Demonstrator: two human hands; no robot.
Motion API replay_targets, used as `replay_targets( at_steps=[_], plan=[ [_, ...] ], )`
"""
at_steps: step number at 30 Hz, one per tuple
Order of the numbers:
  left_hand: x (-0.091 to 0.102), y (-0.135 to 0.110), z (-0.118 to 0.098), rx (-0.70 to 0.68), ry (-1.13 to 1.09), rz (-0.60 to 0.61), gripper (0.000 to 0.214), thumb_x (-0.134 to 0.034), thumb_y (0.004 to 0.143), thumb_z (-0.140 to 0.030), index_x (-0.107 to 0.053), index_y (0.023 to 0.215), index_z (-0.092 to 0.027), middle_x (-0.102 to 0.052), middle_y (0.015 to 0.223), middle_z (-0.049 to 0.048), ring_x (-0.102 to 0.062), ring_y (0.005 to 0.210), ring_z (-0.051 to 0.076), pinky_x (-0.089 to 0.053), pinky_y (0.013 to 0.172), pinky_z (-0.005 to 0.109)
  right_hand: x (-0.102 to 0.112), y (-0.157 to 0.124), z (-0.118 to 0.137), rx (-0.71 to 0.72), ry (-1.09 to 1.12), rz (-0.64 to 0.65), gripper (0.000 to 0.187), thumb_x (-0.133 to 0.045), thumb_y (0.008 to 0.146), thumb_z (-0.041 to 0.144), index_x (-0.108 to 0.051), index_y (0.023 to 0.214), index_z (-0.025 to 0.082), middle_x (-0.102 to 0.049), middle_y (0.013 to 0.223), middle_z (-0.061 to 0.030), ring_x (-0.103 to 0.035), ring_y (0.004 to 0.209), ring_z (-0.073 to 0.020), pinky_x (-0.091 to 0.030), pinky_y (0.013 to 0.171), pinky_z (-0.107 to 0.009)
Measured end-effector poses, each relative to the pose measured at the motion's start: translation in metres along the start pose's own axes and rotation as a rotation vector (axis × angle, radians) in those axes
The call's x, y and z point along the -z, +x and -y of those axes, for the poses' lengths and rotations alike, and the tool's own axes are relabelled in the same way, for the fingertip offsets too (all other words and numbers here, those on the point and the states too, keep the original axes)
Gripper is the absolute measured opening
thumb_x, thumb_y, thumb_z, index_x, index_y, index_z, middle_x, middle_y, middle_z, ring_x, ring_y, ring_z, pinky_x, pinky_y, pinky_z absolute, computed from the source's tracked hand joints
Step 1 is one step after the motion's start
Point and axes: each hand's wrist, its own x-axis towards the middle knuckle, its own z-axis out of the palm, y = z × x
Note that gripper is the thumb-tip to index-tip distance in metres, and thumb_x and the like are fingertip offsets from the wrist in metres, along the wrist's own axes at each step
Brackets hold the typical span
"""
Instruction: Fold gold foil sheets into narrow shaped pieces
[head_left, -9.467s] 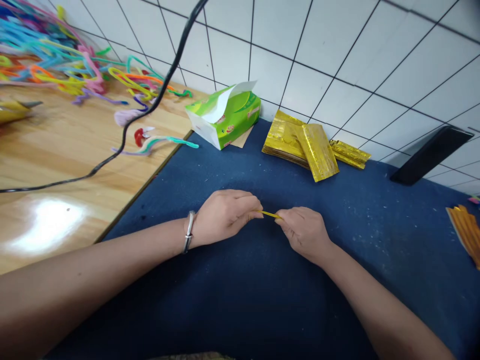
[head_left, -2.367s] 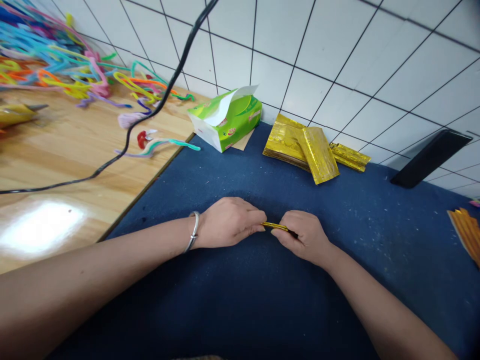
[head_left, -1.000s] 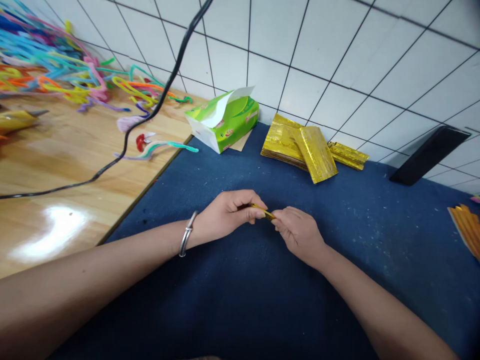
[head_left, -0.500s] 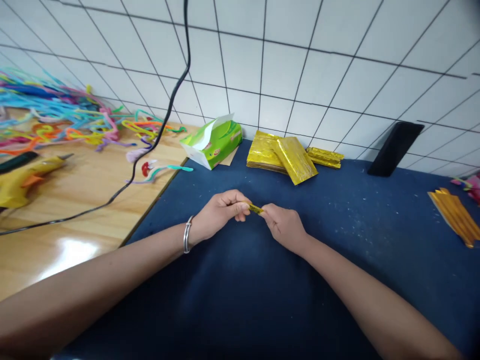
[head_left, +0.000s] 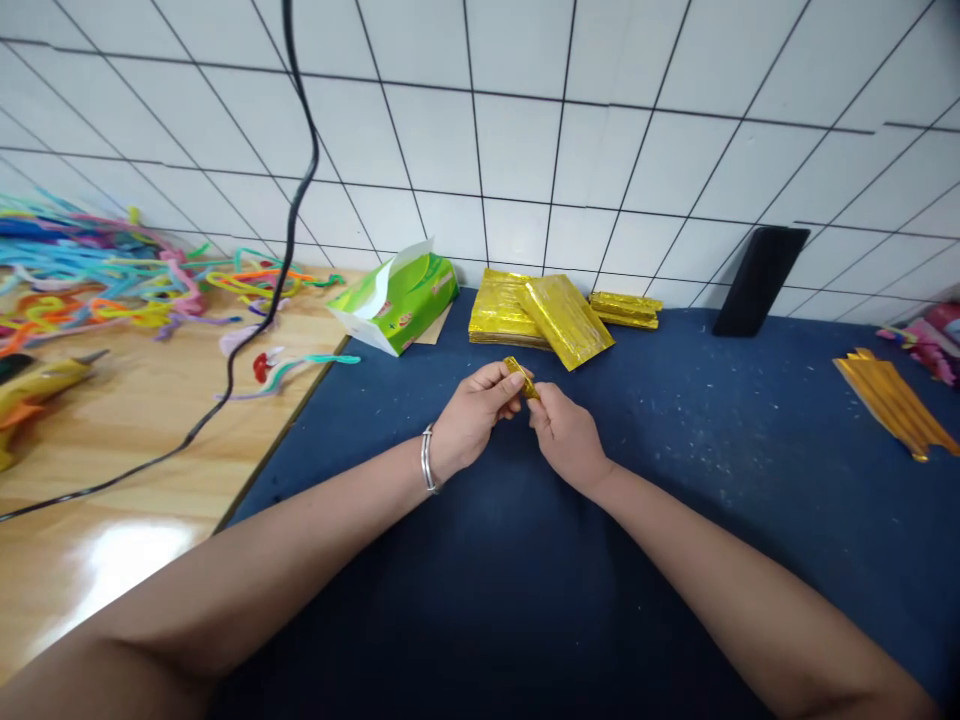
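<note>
Both my hands meet over the blue cloth (head_left: 675, 470) and pinch one small folded strip of gold foil paper (head_left: 522, 376). My left hand (head_left: 476, 418), with a silver bangle on the wrist, grips its left end with closed fingers. My right hand (head_left: 566, 432) pinches its right end. Just beyond the hands lies a stack of gold foil sheets (head_left: 536, 310).
A green tissue box (head_left: 397, 302) sits at the cloth's far left corner. Coloured pipe cleaners (head_left: 112, 285), a yellow glue gun (head_left: 34, 385) and a black cable (head_left: 255, 330) lie on the wooden table. A black phone (head_left: 759, 280) leans on the tiled wall. Folded gold strips (head_left: 889, 400) lie right.
My hands have moved away from me toward the foil stack with the strip raised off the cloth. The view has tilted up, showing more wall.
</note>
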Motion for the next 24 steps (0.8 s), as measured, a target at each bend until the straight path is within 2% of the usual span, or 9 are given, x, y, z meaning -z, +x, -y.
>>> replay_targets(
  at_steps=[5,11,17,19,22,24],
  plan=[
    [0.009,0.001,-0.007,0.058,-0.229,0.031,0.016,-0.054,0.085,-0.032,-0.052,0.088,-0.017,-0.061,0.090,0.0011,-0.041,0.051,0.001,-0.037,0.052,0.016,0.002,0.000,0.004,0.054,-0.111,0.089,0.021,-0.032,0.093,0.030,-0.049,0.087,0.019,-0.061,0.074,-0.0014,-0.057,0.061,-0.0131,-0.028,0.052,-0.023],
    [0.008,-0.003,-0.010,0.067,-0.276,0.070,0.017,-0.053,0.086,-0.033,-0.051,0.084,-0.016,-0.057,0.076,-0.0011,-0.041,0.050,0.002,-0.040,0.055,0.017,0.003,-0.001,0.004,0.114,-0.157,0.099,0.026,-0.031,0.093,0.033,-0.047,0.079,0.019,-0.058,0.066,-0.0001,-0.052,0.053,-0.0110,-0.024,0.049,-0.023],
    [0.016,0.005,-0.011,-0.026,-0.139,0.071,0.021,-0.059,0.081,-0.034,-0.051,0.087,-0.016,-0.061,0.085,0.0023,-0.044,0.053,0.003,-0.040,0.055,0.018,0.005,-0.003,0.000,0.075,-0.082,0.096,0.026,-0.032,0.093,0.035,-0.047,0.077,0.019,-0.054,0.061,0.0018,-0.050,0.052,-0.0103,-0.028,0.051,-0.022],
    [0.021,0.009,-0.010,-0.073,-0.073,0.059,0.020,-0.060,0.080,-0.032,-0.050,0.086,-0.016,-0.060,0.080,0.0008,-0.044,0.053,0.003,-0.040,0.055,0.018,0.009,-0.002,-0.004,0.066,-0.038,0.067,0.028,-0.033,0.092,0.036,-0.047,0.075,0.019,-0.053,0.061,0.0022,-0.050,0.053,-0.0101,-0.031,0.053,-0.022],
    [0.028,0.014,-0.010,-0.158,0.152,0.067,0.016,-0.059,0.080,-0.031,-0.051,0.082,-0.017,-0.053,0.064,-0.0034,-0.046,0.053,0.005,-0.038,0.054,0.018,0.016,0.003,-0.013,0.042,0.025,-0.030,0.028,-0.035,0.092,0.036,-0.050,0.075,0.019,-0.055,0.064,0.0013,-0.051,0.058,-0.0108,-0.035,0.058,-0.022],
    [0.032,0.017,-0.011,-0.209,0.374,0.097,0.014,-0.059,0.080,-0.029,-0.053,0.080,-0.016,-0.051,0.061,-0.0040,-0.047,0.053,0.005,-0.038,0.054,0.018,0.021,0.008,-0.019,0.017,0.046,-0.129,0.028,-0.037,0.092,0.036,-0.053,0.077,0.019,-0.056,0.066,0.0001,-0.052,0.063,-0.0121,-0.037,0.060,-0.023]
  ],
)
